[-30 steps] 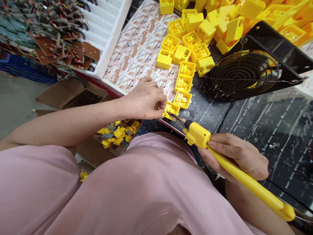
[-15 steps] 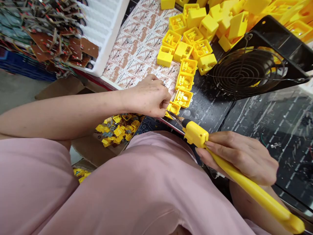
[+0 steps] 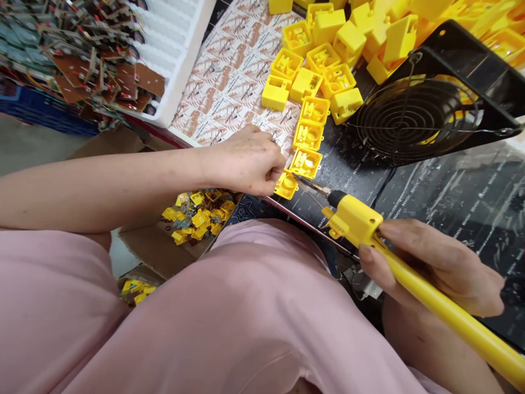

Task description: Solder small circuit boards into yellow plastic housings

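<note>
In the head view, my right hand (image 3: pixel 443 262) is wrapped round the yellow handle of a soldering iron (image 3: pixel 356 218). Its thin metal tip points left, to the upper edge of the nearest yellow plastic housing (image 3: pixel 287 186). My left hand (image 3: pixel 252 161) has its fingers pinched together against the left side of that housing; what lies between the fingertips is hidden. Just beyond, another open housing (image 3: pixel 307 163) shows metal parts inside. It stands in a row with two more, running away along the edge of a printed sheet (image 3: pixel 229 82).
A black fan (image 3: pixel 404 123) with a wire guard stands at right, before a heap of yellow housings (image 3: pixel 381 27). At left, circuit boards (image 3: pixel 115 82) pile beside a white foam tray (image 3: pixel 172 49). Below the table edge, a cardboard box (image 3: pixel 151 249) holds small yellow parts.
My right hand has drawn the soldering iron to the right, and its tip has shifted from the nearest housing's lower left to its upper edge. My left hand stays nearly in place, still pinched.
</note>
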Action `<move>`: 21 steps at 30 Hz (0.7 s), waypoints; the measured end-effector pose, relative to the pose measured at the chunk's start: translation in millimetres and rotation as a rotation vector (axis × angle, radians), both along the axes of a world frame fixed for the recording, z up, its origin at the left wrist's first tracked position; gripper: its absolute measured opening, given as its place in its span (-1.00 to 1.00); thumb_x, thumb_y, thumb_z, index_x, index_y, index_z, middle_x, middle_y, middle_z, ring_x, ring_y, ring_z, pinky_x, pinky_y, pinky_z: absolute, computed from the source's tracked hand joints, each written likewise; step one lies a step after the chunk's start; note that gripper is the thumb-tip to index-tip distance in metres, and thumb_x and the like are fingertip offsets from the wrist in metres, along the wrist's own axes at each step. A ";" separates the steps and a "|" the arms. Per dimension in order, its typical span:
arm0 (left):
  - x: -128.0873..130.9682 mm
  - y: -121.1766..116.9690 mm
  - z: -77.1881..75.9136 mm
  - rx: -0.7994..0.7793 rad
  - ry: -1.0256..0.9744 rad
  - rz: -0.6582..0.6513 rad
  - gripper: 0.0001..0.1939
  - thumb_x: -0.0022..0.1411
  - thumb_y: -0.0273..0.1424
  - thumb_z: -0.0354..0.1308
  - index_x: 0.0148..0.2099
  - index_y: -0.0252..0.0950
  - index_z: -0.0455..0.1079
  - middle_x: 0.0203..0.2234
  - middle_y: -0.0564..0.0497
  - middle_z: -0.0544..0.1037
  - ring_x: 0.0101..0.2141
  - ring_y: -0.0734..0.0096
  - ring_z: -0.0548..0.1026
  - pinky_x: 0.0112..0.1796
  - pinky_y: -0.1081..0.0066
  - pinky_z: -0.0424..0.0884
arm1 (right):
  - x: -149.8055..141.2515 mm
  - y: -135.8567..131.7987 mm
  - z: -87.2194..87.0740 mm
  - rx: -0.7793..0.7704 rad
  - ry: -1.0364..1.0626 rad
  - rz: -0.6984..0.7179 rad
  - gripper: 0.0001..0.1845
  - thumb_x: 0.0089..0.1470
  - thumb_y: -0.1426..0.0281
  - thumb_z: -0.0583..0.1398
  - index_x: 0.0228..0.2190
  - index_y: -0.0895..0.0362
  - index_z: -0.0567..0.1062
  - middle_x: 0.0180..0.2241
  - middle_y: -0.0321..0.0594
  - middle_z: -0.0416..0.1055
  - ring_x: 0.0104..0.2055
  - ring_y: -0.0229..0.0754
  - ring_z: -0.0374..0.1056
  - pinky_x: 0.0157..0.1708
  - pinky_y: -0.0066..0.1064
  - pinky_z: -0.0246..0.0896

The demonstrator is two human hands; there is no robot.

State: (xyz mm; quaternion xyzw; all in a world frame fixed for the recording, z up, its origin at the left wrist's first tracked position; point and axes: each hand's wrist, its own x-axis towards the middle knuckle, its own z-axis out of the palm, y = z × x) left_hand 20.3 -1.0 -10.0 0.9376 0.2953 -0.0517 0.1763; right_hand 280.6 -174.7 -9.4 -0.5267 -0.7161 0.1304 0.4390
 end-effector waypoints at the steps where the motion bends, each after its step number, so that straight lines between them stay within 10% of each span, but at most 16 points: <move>1: -0.2 -0.1 0.3 -0.005 0.001 0.006 -0.87 0.04 -0.31 0.16 -0.51 -0.19 0.40 -0.58 0.10 0.47 -0.26 0.16 0.56 -0.02 0.15 0.35 | -0.7 0.9 0.3 0.047 -0.023 0.036 -0.58 0.11 0.37 0.42 0.02 -0.04 0.58 -0.32 -0.26 0.64 -0.41 -0.19 0.56 -0.47 -0.42 0.49; 10: 4.5 -3.0 4.3 0.065 0.037 -0.040 -0.89 0.09 -0.33 0.18 -0.46 -0.19 0.45 -0.55 0.09 0.52 -0.27 0.21 0.52 -0.06 0.18 0.40 | -20.7 -5.1 2.4 0.147 -0.068 -0.146 -0.37 0.09 0.46 0.42 0.16 -0.15 0.52 -0.21 -0.33 0.66 -0.41 -0.18 0.53 -0.48 -0.36 0.51; 16: -30.5 -1.3 13.6 0.023 -0.121 0.028 -0.50 0.20 -0.18 0.25 0.17 -0.16 0.43 -0.05 -0.02 0.62 -0.03 0.07 0.54 0.11 0.02 0.40 | -10.5 -3.8 -9.7 0.181 -0.077 -0.115 -0.31 0.04 0.47 0.44 0.17 -0.17 0.52 -0.26 -0.36 0.66 -0.60 -0.26 0.40 -0.70 -0.42 0.25; 21: -62.9 -29.5 -15.1 0.065 -0.471 0.264 -0.65 0.34 -0.06 0.19 0.03 -0.16 0.44 0.04 -0.05 0.64 0.08 0.12 0.55 0.15 0.07 0.43 | -2.7 -4.3 -23.7 0.197 -0.013 -0.201 -0.30 -0.06 0.49 0.46 0.11 -0.21 0.57 -0.24 -0.39 0.67 -0.70 -0.34 0.32 -0.84 -0.50 0.01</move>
